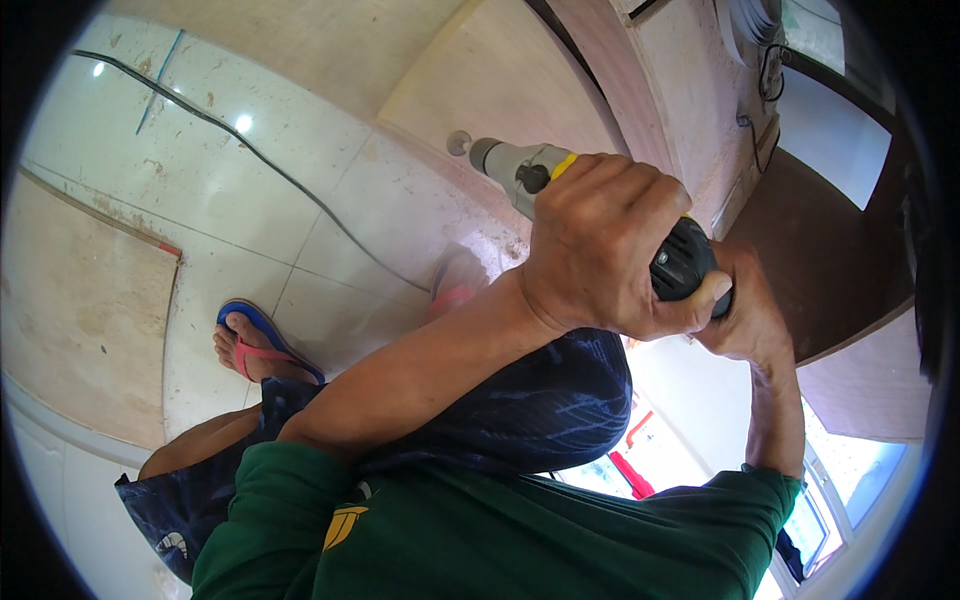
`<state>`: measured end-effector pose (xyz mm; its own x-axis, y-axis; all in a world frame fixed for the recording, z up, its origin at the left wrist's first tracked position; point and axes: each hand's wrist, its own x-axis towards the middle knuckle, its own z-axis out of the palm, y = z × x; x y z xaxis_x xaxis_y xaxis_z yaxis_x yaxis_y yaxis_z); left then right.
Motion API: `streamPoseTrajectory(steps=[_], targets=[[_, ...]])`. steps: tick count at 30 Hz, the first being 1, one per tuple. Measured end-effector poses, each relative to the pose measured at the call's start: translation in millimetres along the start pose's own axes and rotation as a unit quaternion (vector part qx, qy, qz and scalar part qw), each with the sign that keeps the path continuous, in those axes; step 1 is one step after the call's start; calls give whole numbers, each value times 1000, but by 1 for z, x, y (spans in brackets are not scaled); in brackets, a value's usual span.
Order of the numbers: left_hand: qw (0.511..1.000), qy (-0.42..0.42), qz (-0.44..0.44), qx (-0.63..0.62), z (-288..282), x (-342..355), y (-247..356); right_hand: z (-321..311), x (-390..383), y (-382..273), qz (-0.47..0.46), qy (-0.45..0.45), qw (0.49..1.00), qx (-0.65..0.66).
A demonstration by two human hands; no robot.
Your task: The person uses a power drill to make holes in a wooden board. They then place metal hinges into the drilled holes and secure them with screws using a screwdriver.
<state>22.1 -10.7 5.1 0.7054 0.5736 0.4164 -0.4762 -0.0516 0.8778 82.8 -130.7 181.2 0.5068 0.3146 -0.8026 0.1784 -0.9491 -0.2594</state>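
Note:
A grey, black and yellow handheld power drill (520, 165) is held sideways at chest height, with a small round bit (460, 143) at its tip over a pale plywood board (520, 80). My left hand (610, 240) wraps over the drill's body, fingers curled and thumb along the black rear housing. Behind it, my right hand (740, 310) is closed around the back end of the drill, partly hidden by the tool and my left hand. Whether the bit touches the board I cannot tell.
A black cable (240, 145) crosses the white tiled floor. Another board (80, 300) lies at the left. A dark brown curved panel (830, 260) and coiled wires (770, 70) are at the right. My sandalled foot (250, 340) rests on the tiles below.

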Motion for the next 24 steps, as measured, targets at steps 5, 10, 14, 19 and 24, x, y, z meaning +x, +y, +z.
streamPoseTrajectory(steps=[5, 10, 14, 19, 24], targets=[[1000, -20, -5, 2, 2, -6, 2, 8, -4, 12, -9, 12, 1000, 13], [998, -67, -2, -9, -10, -7, 5, 17, -8, 17, -11, 24, 999, 22], [996, -87, -16, -14, -19, -9, 8, 22, -10, 12, 8, 19, 1000, 15], [998, -55, 1, -26, -25, -9, 6, 25, -8, 3, -22, 30, 999, -9], [998, -56, 2, -24, -30, -4, 5, 19, -7, -8, 11, 19, 1000, -15]])
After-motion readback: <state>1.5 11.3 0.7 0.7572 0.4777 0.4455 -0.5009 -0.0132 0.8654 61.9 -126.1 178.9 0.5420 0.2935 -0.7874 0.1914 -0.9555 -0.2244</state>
